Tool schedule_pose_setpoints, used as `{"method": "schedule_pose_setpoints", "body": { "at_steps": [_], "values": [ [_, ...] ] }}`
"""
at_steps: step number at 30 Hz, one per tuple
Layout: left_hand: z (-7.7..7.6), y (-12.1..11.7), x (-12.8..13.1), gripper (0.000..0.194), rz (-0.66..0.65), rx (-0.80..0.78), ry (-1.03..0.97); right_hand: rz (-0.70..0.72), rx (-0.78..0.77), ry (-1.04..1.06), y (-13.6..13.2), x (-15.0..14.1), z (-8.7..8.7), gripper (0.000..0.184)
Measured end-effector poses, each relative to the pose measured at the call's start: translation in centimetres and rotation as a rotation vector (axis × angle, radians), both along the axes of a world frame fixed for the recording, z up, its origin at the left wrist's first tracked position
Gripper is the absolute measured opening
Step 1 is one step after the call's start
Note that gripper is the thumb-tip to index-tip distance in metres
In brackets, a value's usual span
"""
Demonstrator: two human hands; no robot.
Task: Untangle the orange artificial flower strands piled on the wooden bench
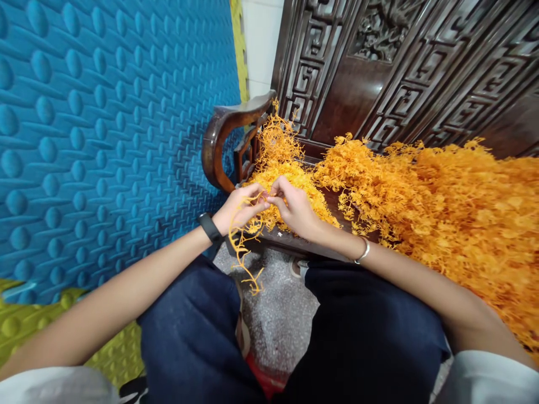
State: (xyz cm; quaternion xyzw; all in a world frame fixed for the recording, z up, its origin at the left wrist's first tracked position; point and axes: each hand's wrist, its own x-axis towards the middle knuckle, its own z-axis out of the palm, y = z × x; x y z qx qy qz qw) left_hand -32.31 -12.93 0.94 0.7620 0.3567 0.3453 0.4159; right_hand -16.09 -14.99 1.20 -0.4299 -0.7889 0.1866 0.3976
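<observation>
Between both hands is an orange-yellow branched plastic sprig [241,252], thin and many-forked. Its longer end hangs down below my left hand [241,209], over the gap between my knees. The fingers of my left hand are closed around its upper part. My right hand [293,209] is pinched at the same spot, thumb and forefinger meeting the left fingertips; what exactly lies in that pinch is too small to make out. Right behind the hands, a heap of similar yellow sprigs [314,196] lies on the dark wooden seat [290,242].
A much larger pile of orange sprigs [455,207] covers the seat to the right. The bench's curved wooden armrest [214,148] stands at left, its carved backrest [349,106] behind. Blue textured matting [105,140] spreads at left. Grey speckled floor [278,320] shows between my legs.
</observation>
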Motion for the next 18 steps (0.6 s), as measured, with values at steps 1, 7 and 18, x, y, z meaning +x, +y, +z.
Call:
{"method": "schedule_pose_setpoints", "body": {
  "at_steps": [1, 7, 18],
  "values": [
    [0.0, 0.0, 0.1, 0.018, -0.018, 0.002, 0.015, -0.003, 0.052, -0.082, -0.1, -0.1, -0.1, 0.013],
    [0.4, 0.0, 0.3, 0.024, -0.08, -0.008, 0.073, 0.022, 0.213, -0.291, -0.1, 0.4, 0.0, 0.022],
    [1.7, -1.0, -0.3, 0.021, -0.131, 0.01, 0.261, 0.213, -0.028, -0.219, -0.4, 2.0, 1.9, 0.018]
  ]
}}
